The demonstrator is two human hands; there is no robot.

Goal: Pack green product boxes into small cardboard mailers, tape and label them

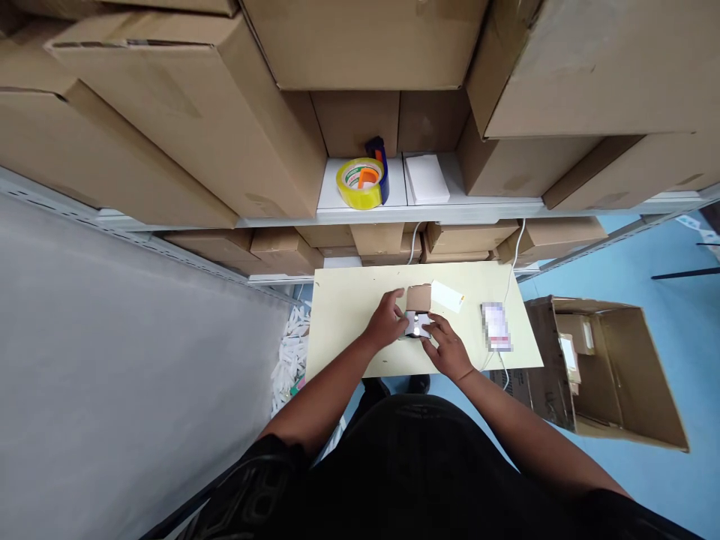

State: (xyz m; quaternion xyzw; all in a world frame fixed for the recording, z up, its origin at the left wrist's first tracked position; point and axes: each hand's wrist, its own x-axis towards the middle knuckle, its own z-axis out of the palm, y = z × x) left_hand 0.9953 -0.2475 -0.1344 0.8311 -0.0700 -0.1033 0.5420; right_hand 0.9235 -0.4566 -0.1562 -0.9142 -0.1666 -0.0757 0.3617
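A small open cardboard box (418, 298) rests on the pale yellow tabletop (343, 307), its brown flap raised on the far side. Something white and grey with a shiny spot (417, 325) shows in its near part; its kind is too small to make out. My left hand (387, 322) holds the box's left side, the index finger stretched up near the flap and the other fingertips at the edge. From the right, my right hand (446, 345) has its curled fingers on the box's right and near edges. A white card or slip (448, 296) lies just beyond the box.
A phone-like blurred device (496, 328) with white cables lies at the table's right. Yellow tape (360, 196) and a white stack (427, 178) sit on the shelf above, among cardboard boxes (365, 45). A large open carton (635, 375) stands right; white scraps (291, 356) lie left.
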